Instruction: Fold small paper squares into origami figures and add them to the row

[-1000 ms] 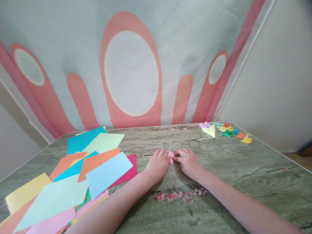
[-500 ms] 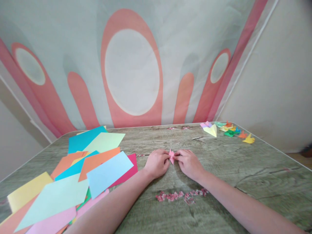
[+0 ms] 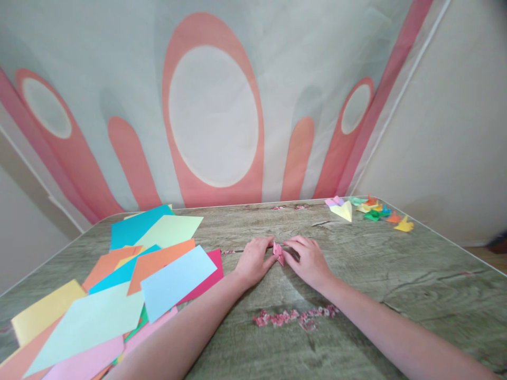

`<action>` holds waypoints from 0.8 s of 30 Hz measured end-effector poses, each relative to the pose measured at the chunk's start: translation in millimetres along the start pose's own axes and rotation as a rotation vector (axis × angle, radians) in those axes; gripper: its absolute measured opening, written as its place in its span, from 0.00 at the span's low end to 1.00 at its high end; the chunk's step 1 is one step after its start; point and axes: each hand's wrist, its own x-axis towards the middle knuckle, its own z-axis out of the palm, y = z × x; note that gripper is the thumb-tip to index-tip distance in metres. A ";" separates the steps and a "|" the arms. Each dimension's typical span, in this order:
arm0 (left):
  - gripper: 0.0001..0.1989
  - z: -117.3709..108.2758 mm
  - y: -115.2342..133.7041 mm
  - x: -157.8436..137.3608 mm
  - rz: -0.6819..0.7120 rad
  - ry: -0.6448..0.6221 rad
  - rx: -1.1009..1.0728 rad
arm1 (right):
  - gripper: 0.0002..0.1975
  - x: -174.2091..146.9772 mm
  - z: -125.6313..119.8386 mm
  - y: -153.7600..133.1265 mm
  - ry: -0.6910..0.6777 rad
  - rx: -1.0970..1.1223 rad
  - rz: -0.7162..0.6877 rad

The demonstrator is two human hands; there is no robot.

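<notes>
Many sheets (image 3: pixel 106 311) and apparent birds (image 3: pixel 374 216) flank pink origami (image 3: pixel 278 253).

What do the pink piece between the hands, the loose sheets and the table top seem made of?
Pink piece: probably matte paper, from its creased, pointed shape.
Sheets: matte paper or thin card, flat with straight edges and little shine.
Table top: dull wood grain, possibly printed; the pink flowers look flat.
</notes>
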 end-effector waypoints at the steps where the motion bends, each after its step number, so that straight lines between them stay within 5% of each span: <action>1: 0.21 -0.3 0.2 0.2 0.000 0.002 -0.011 | 0.08 0.3 1.9 2.1 -0.014 0.009 0.018; 11: 0.05 -3.6 6.0 1.4 0.062 -0.004 -0.077 | 0.09 -1.0 11.2 8.1 -0.080 0.042 -0.022; 24: 0.05 -9.1 16.5 2.2 0.071 0.106 -0.235 | 0.11 6.3 3.6 4.2 -0.076 0.309 -0.012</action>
